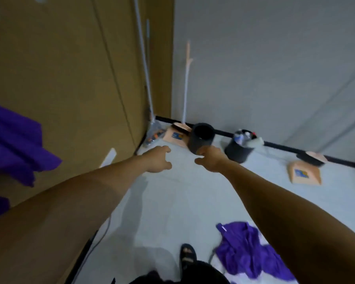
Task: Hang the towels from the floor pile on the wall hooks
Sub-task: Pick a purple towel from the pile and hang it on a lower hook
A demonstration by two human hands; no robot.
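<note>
Purple towels are lying piled on the floor at its near right, beside a sandalled foot. The left hand and right hand are reaching forward empty, fingers loosely spread. Another purple towel is hanging on the left wall.

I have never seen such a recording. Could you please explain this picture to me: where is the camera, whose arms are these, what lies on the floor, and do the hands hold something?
There is no machine here. One camera sits on a person's head and looks forward and down, so the two bare arms are that person's own. The left hand and the right hand reach out in the air, fingers loose, holding nothing. On the pale floor, low at the right, lies a pile of purple towels. At the left edge a hanging purple towel shows by the brown wall; its hook is not visible. Near the far wall are a black bin and a peach dustpan.
</note>
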